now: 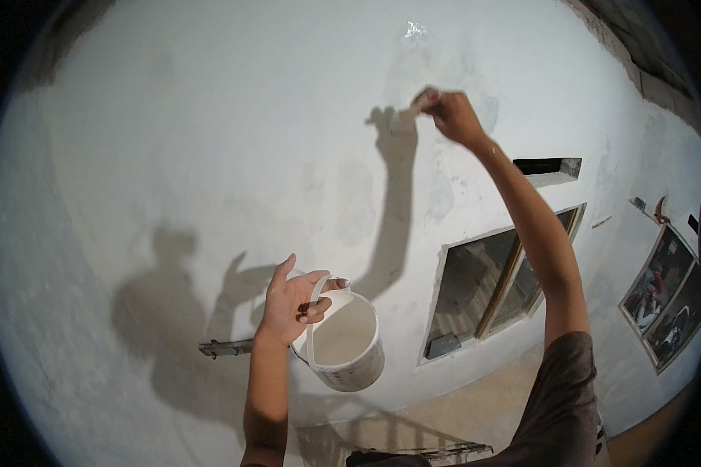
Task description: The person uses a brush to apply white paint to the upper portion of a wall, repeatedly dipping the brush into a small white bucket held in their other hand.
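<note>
Basically wht. plastic-looking bucket, rnd. rim, grey smudges outside, tilted.

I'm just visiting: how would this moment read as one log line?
left hand: holds white bucket by handle | right hand: raised near wall, pinching blurred item, kind unclear | shiny patch: on wall above right hand

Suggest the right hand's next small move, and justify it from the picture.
Perhaps the right hand should reach a little higher and smooth the glossy patch: it shines as if wet, the wall around it looks duller, and the hand is raised just below it. The left hand already holds up the white bucket, so it can probably stay put.
</note>
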Demonstrator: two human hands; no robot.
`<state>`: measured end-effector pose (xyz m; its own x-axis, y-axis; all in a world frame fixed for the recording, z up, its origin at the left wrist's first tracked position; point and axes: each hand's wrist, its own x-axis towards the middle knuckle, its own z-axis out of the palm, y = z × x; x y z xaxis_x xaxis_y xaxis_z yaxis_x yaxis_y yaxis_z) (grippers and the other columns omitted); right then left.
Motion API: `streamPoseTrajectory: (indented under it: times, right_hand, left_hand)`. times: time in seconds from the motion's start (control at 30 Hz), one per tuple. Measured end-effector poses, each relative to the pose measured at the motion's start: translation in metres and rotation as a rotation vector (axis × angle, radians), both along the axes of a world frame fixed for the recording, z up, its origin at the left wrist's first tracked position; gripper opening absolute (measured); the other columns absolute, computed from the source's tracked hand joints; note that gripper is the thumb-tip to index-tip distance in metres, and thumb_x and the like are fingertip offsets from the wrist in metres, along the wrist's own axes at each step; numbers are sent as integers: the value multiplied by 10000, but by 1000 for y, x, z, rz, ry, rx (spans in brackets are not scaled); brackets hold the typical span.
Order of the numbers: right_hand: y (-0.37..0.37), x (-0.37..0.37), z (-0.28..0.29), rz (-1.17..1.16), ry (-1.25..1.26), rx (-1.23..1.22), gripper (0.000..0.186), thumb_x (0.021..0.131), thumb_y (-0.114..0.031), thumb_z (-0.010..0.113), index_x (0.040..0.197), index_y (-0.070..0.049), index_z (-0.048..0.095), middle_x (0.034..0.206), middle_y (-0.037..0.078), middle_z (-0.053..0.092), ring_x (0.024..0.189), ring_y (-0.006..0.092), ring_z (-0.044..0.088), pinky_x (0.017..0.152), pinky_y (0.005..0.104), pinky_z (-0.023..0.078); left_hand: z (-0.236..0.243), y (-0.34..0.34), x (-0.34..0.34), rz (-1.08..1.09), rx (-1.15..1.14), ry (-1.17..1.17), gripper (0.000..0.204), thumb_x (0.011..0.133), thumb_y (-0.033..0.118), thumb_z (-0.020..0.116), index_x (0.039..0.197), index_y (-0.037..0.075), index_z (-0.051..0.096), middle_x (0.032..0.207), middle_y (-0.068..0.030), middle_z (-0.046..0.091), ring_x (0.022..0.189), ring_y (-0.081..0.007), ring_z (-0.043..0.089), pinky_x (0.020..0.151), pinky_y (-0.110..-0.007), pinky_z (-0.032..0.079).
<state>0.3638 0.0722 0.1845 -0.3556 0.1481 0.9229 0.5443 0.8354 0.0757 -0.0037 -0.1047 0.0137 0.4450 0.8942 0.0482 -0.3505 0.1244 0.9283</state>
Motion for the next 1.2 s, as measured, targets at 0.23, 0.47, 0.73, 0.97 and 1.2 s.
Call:
streamPoseTrajectory:
  times: [0.23,0.47,0.73,0.97,1.2]
  right_hand:
    - [-24,-9,47,-132,119,415,289,820,106,572,1034,-57,676,1027,95,712,873,326,696,786,376,578]
    - [-27,-3,-60,-215,-130,12,426,786,154,568,1135,-75,656,1095,108,693,924,309,702,769,350,581]
    - [-96,-15,-158,23,218,-546,133,834,104,634,921,21,693,965,115,702,798,195,691,690,302,560]
    - [-131,-62,-220,423,269,-900,152,823,116,654,920,8,699,978,119,710,904,200,692,773,306,557]
    - [-123,-148,-259,597,-152,-938,188,776,48,684,935,-49,713,972,125,719,868,293,701,743,367,558]
  left_hand:
    - [-2,5,6,-57,14,1,929,902,705,357,1260,-150,419,1106,-215,611,520,-81,316,400,-190,204]
    - [-8,9,4,-71,8,-39,882,915,679,346,1250,-132,434,1129,-231,595,521,-86,325,401,-193,208]
    - [-7,9,8,62,-26,77,850,927,667,296,1227,-109,469,1075,-211,615,490,-77,311,410,-203,206]
    - [-10,11,12,81,-150,58,758,966,637,273,1068,-61,551,972,-110,632,448,-65,307,387,-217,191]
    - [-21,10,10,169,-221,64,747,971,656,266,1131,-22,537,881,-33,562,469,-40,299,398,-206,205]
